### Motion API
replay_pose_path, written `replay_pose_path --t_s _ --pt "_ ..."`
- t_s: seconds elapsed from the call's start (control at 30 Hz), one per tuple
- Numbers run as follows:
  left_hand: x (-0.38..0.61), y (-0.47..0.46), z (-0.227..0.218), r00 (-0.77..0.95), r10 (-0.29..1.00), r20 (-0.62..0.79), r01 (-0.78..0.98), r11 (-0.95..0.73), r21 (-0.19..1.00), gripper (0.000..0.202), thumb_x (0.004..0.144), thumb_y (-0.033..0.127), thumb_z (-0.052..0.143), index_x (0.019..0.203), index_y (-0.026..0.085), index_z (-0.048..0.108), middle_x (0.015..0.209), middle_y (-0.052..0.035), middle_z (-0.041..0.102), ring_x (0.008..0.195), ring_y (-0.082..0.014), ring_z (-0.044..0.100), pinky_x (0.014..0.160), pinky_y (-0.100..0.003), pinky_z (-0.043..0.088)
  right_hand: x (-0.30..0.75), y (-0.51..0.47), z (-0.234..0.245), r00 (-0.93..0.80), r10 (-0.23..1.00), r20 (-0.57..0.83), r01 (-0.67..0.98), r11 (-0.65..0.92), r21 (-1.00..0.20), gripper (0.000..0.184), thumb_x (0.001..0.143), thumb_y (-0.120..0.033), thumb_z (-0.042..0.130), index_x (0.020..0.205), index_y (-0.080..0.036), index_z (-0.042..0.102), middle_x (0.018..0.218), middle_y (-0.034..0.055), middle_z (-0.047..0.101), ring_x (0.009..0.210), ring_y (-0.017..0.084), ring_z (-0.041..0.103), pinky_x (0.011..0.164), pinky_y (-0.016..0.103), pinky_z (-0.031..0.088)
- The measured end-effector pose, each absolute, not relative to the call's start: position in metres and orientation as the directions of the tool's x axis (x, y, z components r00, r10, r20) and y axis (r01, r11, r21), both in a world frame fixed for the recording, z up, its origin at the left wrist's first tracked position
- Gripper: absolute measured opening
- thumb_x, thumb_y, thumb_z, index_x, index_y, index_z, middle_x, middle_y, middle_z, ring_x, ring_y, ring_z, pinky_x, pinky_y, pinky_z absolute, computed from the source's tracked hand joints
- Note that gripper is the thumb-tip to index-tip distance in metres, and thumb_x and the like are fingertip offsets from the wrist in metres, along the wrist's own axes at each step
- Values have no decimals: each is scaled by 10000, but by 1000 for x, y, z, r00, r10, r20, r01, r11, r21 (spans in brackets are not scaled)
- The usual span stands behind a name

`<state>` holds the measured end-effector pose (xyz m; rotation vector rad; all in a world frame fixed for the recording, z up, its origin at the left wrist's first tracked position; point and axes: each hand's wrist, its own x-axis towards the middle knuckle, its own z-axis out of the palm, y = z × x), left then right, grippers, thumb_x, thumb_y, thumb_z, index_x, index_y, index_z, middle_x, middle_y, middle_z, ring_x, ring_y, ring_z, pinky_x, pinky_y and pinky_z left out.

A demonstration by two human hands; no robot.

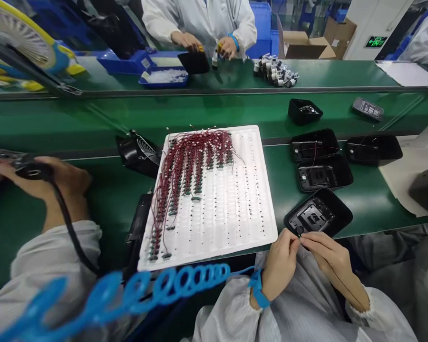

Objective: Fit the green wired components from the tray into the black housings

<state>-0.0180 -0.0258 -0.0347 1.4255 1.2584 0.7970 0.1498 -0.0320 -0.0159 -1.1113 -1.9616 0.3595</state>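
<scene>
bright, even overhead lighting; soft glare on the green belt [364, 199] and white tray [257, 190]. strong wide-angle bending at edges. the blue coiled cord [171, 285] is blurred.

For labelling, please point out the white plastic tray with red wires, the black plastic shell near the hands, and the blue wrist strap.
white plastic tray [235, 228], head view, bare right part.
black plastic shell [337, 213], head view, right rim.
blue wrist strap [258, 292], head view, band.

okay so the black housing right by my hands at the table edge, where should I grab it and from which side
Probably by its long outer rim, coming from the near right. The black housing lies open side up, with parts inside its cavity, and tilted across the table edge. The left hand and right hand already meet at its near left corner.
</scene>
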Motion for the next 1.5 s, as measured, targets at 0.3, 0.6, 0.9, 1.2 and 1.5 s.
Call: replay_pose_path --t_s 0.3,0.6,0.9,1.2,1.5 --pt "-9 -15 -35 316 912 -263 152 225 963 280 1027 432 469 868 217 551 711 37 511 571 -117 527 566 -261 443 161 -26 -10 -296 821 489 603 557 -571 318 962 -110 623 1234 -237 730 1077 53 783 977 172 763 873 326 685" --pt "-30 -31 -43 409 911 -53 206 -35 978 282 1073 374 436 1026 191 645 855 5 575 678 -98 588 638 -226 503 175 -26 0 -280 892 355 698 443 -562 156 957 -169 668 1085 -214 746 1042 50 788 929 162 765 842 305 673" --pt "-22 -35 -62 391 903 178 419 -347 839 232 1066 244 437 1260 176 545 1126 -79 606 1031 -166 665 901 -296 589 160 -7 -9 -455 871 187 780 491 -388 189 1001 -145 556 995 -154 745 1030 98 765 898 197 717 805 328 629" --pt "-21 -32 -62 411 879 243 396 -412 820 266 1053 168 414 1288 162 539 1146 -96 612 1115 -183 637 994 -343 579 154 -2 -19 -458 887 55 834 451 -317 262 983 -61 499 923 -176 727 984 79 734 881 210 587 759 335 510" --pt "-20 -29 -59 431 884 179 440 -379 814 298 1060 202 390 1298 124 551 1103 -100 615 1039 -190 653 971 -344 583 154 13 -14 -439 896 68 853 439 -283 146 979 -195 620 855 -190 695 869 52 714 807 212 533 745 356 476"
